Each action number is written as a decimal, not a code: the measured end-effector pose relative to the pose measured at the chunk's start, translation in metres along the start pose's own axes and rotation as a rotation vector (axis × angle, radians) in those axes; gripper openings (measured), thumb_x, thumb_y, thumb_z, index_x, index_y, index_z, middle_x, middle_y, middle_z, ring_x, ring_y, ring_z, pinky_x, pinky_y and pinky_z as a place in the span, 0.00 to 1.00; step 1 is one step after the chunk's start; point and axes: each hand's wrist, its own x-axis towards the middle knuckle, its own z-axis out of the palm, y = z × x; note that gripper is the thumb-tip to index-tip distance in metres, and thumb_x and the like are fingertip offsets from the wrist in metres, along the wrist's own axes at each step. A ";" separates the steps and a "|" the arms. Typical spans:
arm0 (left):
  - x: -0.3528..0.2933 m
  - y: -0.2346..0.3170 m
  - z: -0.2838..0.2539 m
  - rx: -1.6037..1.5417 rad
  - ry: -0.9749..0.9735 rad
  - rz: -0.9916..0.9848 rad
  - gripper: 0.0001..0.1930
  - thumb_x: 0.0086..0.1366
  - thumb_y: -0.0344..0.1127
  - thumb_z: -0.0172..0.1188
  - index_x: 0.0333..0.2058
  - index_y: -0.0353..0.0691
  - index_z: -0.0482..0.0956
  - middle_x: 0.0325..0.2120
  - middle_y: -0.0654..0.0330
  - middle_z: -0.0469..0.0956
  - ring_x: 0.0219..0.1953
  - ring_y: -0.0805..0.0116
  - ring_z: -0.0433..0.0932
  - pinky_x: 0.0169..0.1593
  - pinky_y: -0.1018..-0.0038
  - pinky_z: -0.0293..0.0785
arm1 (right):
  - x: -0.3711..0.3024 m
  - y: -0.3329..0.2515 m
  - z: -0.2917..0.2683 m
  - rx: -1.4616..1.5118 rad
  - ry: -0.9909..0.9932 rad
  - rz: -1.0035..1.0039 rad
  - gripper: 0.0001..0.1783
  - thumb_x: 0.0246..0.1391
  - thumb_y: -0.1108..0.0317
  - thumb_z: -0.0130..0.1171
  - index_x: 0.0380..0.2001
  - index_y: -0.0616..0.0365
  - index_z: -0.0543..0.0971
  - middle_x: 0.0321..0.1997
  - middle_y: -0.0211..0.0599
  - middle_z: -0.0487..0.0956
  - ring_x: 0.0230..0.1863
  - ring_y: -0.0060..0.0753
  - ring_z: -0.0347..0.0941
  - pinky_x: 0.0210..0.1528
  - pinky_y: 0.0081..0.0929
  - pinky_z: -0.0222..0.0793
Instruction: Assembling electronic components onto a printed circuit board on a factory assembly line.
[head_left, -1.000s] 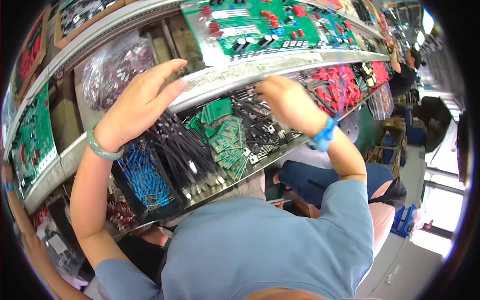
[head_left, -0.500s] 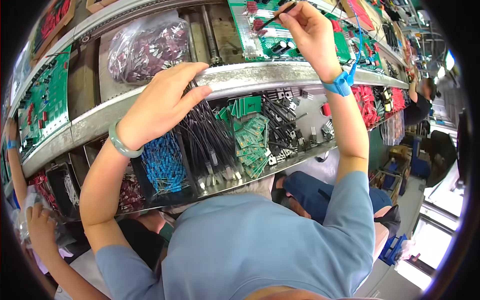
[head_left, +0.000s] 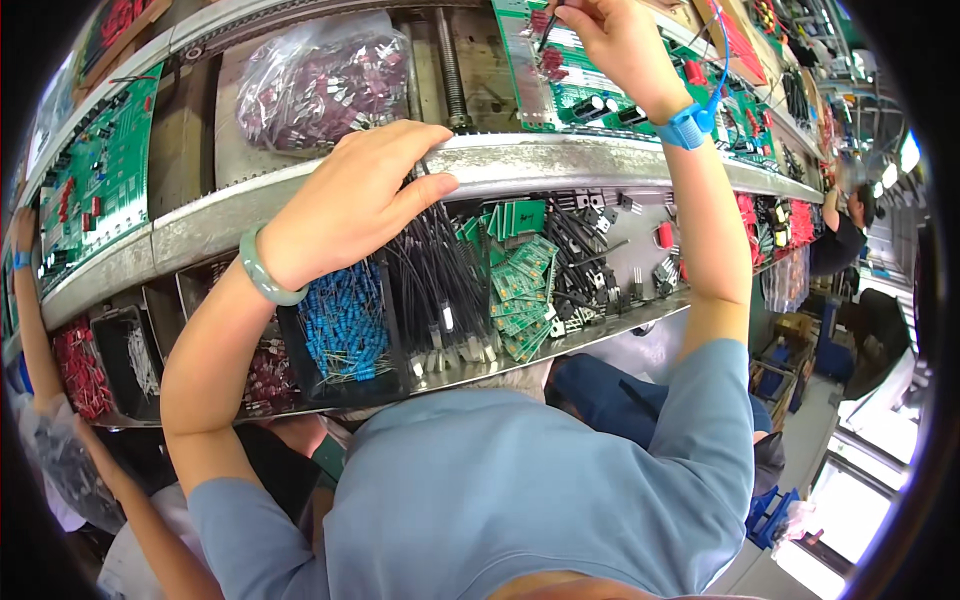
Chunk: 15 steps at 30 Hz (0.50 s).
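Observation:
My right hand (head_left: 630,55), with a blue wrist strap (head_left: 687,127), is over the green circuit board (head_left: 545,95) beyond the rail. Thumb and forefinger pinch a thin black stick-like piece (head_left: 545,32), its lower end close to the board's dark red parts (head_left: 550,62). Whether it touches them I cannot tell. My left hand (head_left: 365,195) lies over the near metal rail (head_left: 560,150), fingers stretched and thumb apart. Below its thumb a bundle of black wires (head_left: 440,265) with pale ends stands in the parts tray; the palm hides part of it.
The parts tray also holds blue resistors (head_left: 345,325), small green boards (head_left: 522,285) and black three-legged components (head_left: 580,255). A clear bag of dark red parts (head_left: 325,85) lies beyond the rail. Another board (head_left: 100,170) is at left, near a co-worker's arm (head_left: 35,330).
My right hand has moved slightly up and farther over the board, still pinching the black piece. The view has shifted a little; my left hand stays on the rail.

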 end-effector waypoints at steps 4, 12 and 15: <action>-0.003 -0.002 0.000 0.008 0.043 0.027 0.19 0.63 0.40 0.56 0.44 0.29 0.73 0.38 0.45 0.77 0.41 0.46 0.75 0.46 0.59 0.70 | 0.003 0.009 0.005 -0.065 -0.158 0.128 0.06 0.52 0.75 0.59 0.27 0.65 0.72 0.27 0.41 0.75 0.32 0.34 0.72 0.37 0.27 0.67; 0.006 -0.012 0.017 0.086 0.015 0.024 0.20 0.58 0.51 0.55 0.28 0.36 0.79 0.24 0.45 0.78 0.32 0.45 0.79 0.33 0.50 0.73 | 0.006 0.047 -0.003 -0.063 -0.324 0.107 0.10 0.62 0.71 0.50 0.40 0.65 0.78 0.38 0.40 0.81 0.40 0.30 0.75 0.46 0.28 0.68; 0.024 -0.017 0.037 0.147 0.005 0.010 0.25 0.60 0.56 0.53 0.31 0.36 0.81 0.27 0.46 0.80 0.34 0.45 0.79 0.35 0.51 0.73 | -0.006 0.086 -0.018 0.063 -0.409 0.038 0.07 0.63 0.76 0.46 0.41 0.65 0.74 0.34 0.31 0.74 0.34 0.20 0.69 0.39 0.19 0.66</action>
